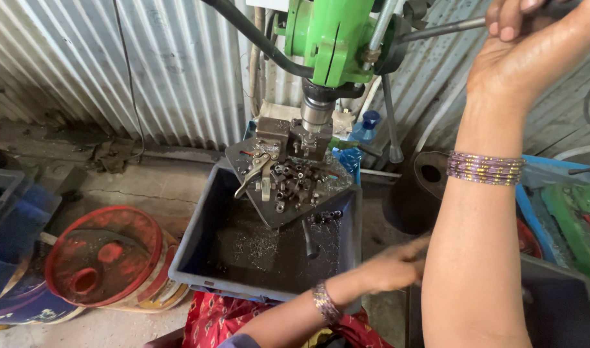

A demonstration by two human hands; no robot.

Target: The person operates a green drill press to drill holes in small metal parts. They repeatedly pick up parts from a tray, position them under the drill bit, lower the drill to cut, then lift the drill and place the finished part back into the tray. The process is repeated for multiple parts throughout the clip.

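Right hand (pixel 527 45) at upper right gripping the green drill press's (pixel 330 35) lever (pixel 437 29), left hand (pixel 392 267) blurred at lower centre, grip unclear, beside grey bin (pixel 198 238), small metal parts (pixel 292 183) on the plate (pixel 243 154).

The thin grey metal feed lever (pixel 437 29) of the green bench drill press (pixel 330 38) points out to the right, almost level. Its far end is enclosed in a fist.
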